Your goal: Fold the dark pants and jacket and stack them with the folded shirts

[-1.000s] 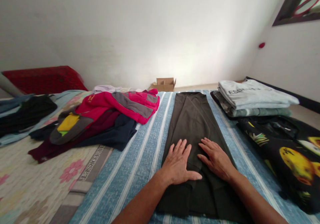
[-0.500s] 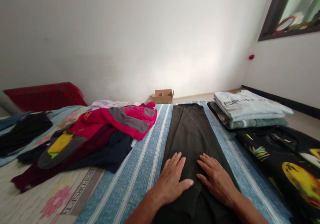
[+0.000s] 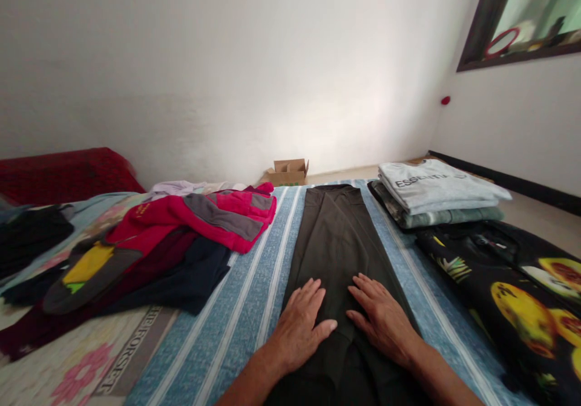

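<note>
A pair of dark olive trousers point(image 3: 333, 236) lies lengthwise in front of me, its legs laid together and the waistband at the far end. My left hand point(image 3: 299, 324) rests flat on its left side, thumb spread toward the middle. On the right side my right hand point(image 3: 381, 321) lies with fingers stretched out over the cloth. Both palms face down and neither hand grips anything. Faint diagonal creases run across the fabric beyond my fingertips. The near end of the trousers passes out of view below my wrists.
A blue striped sheet point(image 3: 254, 285) lies underneath. Left is a heap with a red and grey jacket point(image 3: 195, 218) and dark clothes. Right are a folded grey sweatshirt point(image 3: 436, 185) on other folded clothes and a black garment with yellow print point(image 3: 517, 309). A cardboard box point(image 3: 288, 173) stands by the wall.
The view has turned slightly to the right, so the things appear shifted left. Both hands stay flat on the trousers in nearly the same place.
</note>
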A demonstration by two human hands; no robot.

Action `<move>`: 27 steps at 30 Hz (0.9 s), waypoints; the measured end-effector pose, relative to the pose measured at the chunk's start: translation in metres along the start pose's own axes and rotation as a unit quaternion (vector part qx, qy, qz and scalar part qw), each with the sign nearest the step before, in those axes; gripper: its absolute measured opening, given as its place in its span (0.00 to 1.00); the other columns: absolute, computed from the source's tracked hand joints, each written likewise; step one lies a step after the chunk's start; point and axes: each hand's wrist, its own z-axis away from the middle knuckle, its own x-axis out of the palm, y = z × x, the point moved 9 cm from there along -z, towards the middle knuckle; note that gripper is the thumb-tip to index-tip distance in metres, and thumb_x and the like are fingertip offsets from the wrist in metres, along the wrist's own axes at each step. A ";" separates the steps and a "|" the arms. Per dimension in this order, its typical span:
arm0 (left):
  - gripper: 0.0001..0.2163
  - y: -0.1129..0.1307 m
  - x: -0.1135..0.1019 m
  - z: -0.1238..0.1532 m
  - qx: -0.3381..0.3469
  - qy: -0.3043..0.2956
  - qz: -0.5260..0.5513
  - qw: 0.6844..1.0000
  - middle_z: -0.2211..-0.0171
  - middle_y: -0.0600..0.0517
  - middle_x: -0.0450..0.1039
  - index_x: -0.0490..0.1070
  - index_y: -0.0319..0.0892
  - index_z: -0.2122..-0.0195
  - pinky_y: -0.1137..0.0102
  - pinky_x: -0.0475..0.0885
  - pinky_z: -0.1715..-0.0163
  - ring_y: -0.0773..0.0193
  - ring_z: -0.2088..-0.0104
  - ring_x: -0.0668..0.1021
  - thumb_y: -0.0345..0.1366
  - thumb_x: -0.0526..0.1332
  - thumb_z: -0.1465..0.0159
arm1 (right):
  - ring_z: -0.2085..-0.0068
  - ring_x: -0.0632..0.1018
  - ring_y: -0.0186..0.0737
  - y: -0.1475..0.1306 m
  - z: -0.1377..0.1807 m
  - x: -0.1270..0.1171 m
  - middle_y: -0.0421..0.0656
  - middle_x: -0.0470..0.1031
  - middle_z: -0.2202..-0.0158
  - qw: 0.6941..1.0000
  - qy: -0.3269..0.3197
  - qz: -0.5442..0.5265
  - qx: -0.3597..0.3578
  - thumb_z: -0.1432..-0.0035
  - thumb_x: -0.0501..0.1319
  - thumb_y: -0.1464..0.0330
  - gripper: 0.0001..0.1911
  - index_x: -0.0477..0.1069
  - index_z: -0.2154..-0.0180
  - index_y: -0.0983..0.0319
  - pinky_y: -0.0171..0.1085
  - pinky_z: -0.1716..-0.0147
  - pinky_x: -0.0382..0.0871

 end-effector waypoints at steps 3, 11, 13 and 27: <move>0.24 0.009 -0.009 0.016 0.037 0.032 0.017 0.999 0.38 0.42 0.56 0.61 0.38 0.43 0.53 0.58 0.41 0.53 0.38 0.57 0.39 0.58 0.39 | 0.41 0.65 0.51 -0.005 0.007 -0.011 0.52 0.66 0.44 1.000 0.000 0.002 -0.012 0.40 0.55 0.61 0.22 0.68 0.47 0.65 0.52 0.44 0.61; 0.28 0.027 -0.001 0.083 0.128 0.002 0.009 0.992 0.38 0.42 0.56 0.61 0.39 0.43 0.52 0.60 0.42 0.50 0.39 0.59 0.37 0.64 0.44 | 0.41 0.65 0.50 -0.052 0.068 -0.033 0.50 0.65 0.43 0.990 0.008 0.025 -0.138 0.43 0.58 0.58 0.27 0.63 0.44 0.62 0.53 0.45 0.61; 0.30 0.028 0.003 0.093 0.136 -0.004 -0.001 0.991 0.38 0.42 0.55 0.59 0.39 0.42 0.51 0.59 0.42 0.50 0.38 0.59 0.36 0.65 0.46 | 0.41 0.65 0.51 -0.065 0.087 -0.032 0.51 0.66 0.43 0.982 0.021 0.034 -0.184 0.44 0.58 0.59 0.28 0.63 0.44 0.63 0.53 0.46 0.62; 0.34 0.043 0.007 0.110 0.153 -0.003 -0.046 0.987 0.36 0.42 0.51 0.54 0.38 0.39 0.50 0.55 0.40 0.51 0.36 0.53 0.27 0.58 0.50 | 0.40 0.62 0.53 -0.078 0.126 -0.025 0.53 0.61 0.41 0.967 0.051 0.168 -0.187 0.44 0.50 0.74 0.29 0.57 0.40 0.61 0.52 0.49 0.63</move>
